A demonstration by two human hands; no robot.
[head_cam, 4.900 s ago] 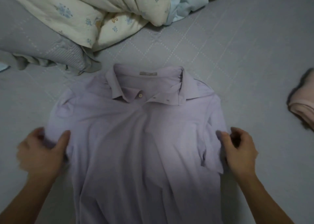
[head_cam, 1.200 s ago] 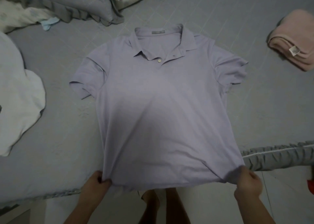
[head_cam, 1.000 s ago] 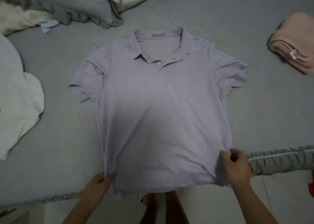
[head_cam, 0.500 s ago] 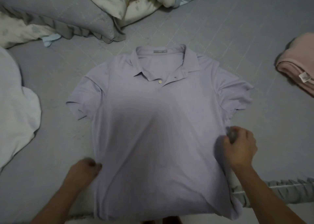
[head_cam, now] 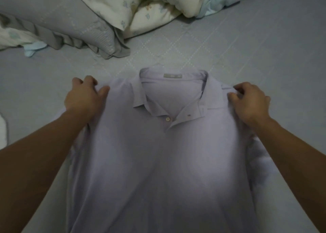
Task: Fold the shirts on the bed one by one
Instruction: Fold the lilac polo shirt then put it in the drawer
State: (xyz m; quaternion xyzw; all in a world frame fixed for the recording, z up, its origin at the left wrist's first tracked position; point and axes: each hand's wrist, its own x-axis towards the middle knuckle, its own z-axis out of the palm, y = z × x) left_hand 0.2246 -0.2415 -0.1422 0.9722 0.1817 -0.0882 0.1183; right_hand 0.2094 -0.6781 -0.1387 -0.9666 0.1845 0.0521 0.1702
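A lavender polo shirt (head_cam: 158,162) lies front up on the grey quilted bed (head_cam: 247,56), collar pointing away from me and its top button undone. My left hand (head_cam: 83,96) pinches the shirt's left shoulder between thumb and curled fingers. At the right shoulder, beside the collar, my right hand (head_cam: 249,102) grips the cloth the same way. Both forearms stretch over the shirt's sides and hide the sleeves. The hem runs out of view at the bottom.
A grey pillow (head_cam: 58,20) lies at the back left. A floral cream duvet (head_cam: 141,5) with a pale blue lining is bunched along the far edge. A strip of white cloth (head_cam: 2,126) shows at the left edge.
Both hands left the shirt's lower sides and moved up to its shoulders, where they now pinch the cloth. The view has moved closer, so the pink folded garment is out of sight.
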